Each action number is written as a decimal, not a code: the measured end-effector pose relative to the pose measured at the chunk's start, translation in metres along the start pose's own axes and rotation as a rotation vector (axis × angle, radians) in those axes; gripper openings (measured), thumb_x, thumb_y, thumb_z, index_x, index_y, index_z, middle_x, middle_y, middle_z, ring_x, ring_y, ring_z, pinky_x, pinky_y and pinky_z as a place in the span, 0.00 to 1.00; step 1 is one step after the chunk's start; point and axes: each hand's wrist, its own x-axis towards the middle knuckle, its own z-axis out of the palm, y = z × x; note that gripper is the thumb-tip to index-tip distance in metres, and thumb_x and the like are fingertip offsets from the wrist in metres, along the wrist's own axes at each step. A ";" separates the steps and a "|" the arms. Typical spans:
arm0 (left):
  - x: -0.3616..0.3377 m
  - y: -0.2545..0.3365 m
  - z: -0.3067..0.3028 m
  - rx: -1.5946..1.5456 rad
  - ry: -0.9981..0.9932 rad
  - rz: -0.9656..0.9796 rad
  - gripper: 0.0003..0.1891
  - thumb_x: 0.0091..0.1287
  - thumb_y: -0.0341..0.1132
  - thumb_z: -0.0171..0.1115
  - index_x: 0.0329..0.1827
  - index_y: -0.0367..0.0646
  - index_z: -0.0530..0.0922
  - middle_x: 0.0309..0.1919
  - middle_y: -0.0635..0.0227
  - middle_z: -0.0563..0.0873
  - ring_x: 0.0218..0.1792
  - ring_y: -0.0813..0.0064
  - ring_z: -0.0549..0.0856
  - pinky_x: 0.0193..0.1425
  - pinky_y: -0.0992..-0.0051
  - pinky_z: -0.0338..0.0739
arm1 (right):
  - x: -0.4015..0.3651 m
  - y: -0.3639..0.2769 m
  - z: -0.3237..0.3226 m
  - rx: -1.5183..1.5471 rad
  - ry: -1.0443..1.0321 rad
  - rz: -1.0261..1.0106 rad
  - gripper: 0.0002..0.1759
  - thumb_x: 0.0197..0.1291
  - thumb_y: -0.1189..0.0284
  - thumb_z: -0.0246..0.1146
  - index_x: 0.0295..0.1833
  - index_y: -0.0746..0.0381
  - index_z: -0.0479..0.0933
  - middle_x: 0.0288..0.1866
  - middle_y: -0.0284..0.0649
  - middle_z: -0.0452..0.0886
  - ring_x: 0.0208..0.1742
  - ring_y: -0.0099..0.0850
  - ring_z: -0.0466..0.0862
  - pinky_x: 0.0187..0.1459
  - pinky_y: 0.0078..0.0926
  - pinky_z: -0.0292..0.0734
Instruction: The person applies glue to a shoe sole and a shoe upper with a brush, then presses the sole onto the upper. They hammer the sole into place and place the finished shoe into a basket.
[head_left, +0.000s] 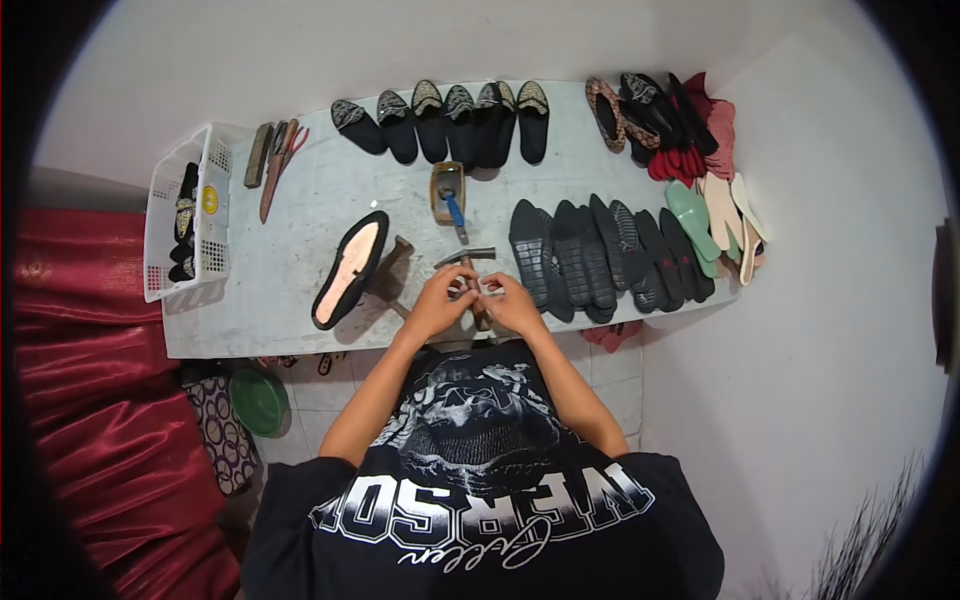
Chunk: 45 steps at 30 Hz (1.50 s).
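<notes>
My left hand [440, 302] and my right hand [512, 304] meet close together over the table's front edge, fingers pinched near each other. Whatever they pinch, if anything, is too small to make out. Beneath and between them lies a hammer [471, 255], its head away from me and its wooden handle running toward my body. To the left, a black shoe [351, 266] shows a pale inner face, beside a brownish metal piece with arms [394, 262]. A glue tray [436, 190] holds a blue-handled brush [455, 214] beyond my hands.
Several slippers [430, 125] line the table's back; dark soles [583, 262] are stacked at right. Green and cream insoles [690, 215] lie farther right. A white basket [212, 245] with shoes stands left, near pincers [288, 150] and a block [258, 155]. A green basin [259, 402] is below.
</notes>
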 end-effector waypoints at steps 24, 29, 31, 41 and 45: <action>0.035 -0.068 0.103 -0.145 -0.381 -0.292 0.17 0.75 0.34 0.67 0.64 0.42 0.84 0.55 0.63 0.89 0.55 0.72 0.87 0.55 0.70 0.82 | -0.016 0.051 -0.112 0.358 0.212 0.525 0.16 0.65 0.74 0.71 0.56 0.67 0.79 0.40 0.40 0.86 0.41 0.30 0.86 0.42 0.31 0.81; -0.037 -0.077 0.014 0.400 0.400 -0.194 0.13 0.65 0.30 0.71 0.51 0.38 0.84 0.43 0.61 0.86 0.45 0.66 0.86 0.50 0.68 0.80 | -0.020 -0.010 -0.071 1.089 0.113 0.390 0.10 0.68 0.80 0.70 0.49 0.60 0.76 0.43 0.38 0.86 0.42 0.27 0.85 0.44 0.30 0.83; -0.055 -0.111 -0.010 0.413 0.553 -0.229 0.15 0.64 0.31 0.72 0.52 0.37 0.82 0.43 0.61 0.84 0.45 0.66 0.85 0.50 0.67 0.80 | -0.010 -0.005 -0.043 1.199 0.048 0.436 0.09 0.68 0.81 0.70 0.47 0.60 0.77 0.43 0.40 0.87 0.44 0.30 0.86 0.45 0.32 0.84; -0.056 -0.162 -0.074 -0.076 0.745 -0.507 0.31 0.71 0.55 0.73 0.65 0.37 0.84 0.62 0.48 0.87 0.65 0.57 0.83 0.72 0.59 0.72 | 0.014 -0.031 0.090 1.145 -0.107 0.632 0.17 0.65 0.82 0.73 0.49 0.61 0.71 0.51 0.45 0.84 0.56 0.42 0.86 0.59 0.50 0.90; -0.063 -0.228 -0.089 0.560 0.365 -0.520 0.27 0.83 0.58 0.48 0.78 0.57 0.76 0.79 0.57 0.75 0.79 0.51 0.72 0.82 0.56 0.61 | 0.013 -0.008 0.145 0.949 -0.073 0.686 0.19 0.68 0.79 0.71 0.56 0.61 0.68 0.56 0.45 0.83 0.54 0.41 0.87 0.57 0.57 0.90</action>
